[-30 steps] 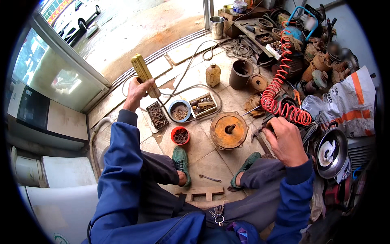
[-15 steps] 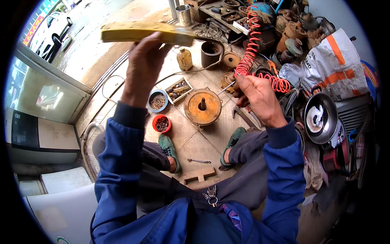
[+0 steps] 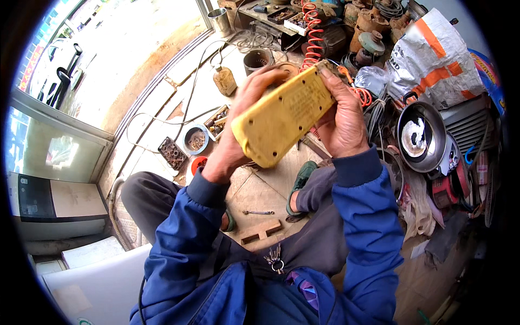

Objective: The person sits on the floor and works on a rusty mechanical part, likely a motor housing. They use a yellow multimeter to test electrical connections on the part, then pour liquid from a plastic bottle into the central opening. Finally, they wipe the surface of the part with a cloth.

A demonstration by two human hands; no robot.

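Note:
In front of me, between both hands, a yellow power strip [image 3: 284, 116] is held tilted, its flat side with several screw holes facing up at me. My left hand [image 3: 241, 119] is closed round its lower left end, the fingers partly behind it. My right hand [image 3: 345, 115] grips the upper right end, thumb on the edge, other fingers mostly hidden. The strip covers much of the floor beneath, including where the round rusty part stood. Below it on the tiles lie a small wrench [image 3: 259, 212] and an H-shaped wooden block [image 3: 261, 231].
Left of the strip stand a blue-rimmed bowl [image 3: 196, 140], a dark tray of parts [image 3: 172, 153] and a red bowl [image 3: 199, 164]. Beyond are a bottle [image 3: 224, 81] and a dark cylinder [image 3: 257, 60]. A red coiled hose [image 3: 312, 35], white sack [image 3: 441, 62] and pan [image 3: 424, 138] crowd the right.
The power strip has come down toward me, turning its flat side up. My right hand has left the thin metal rod by the rusty part and taken the strip's other end.

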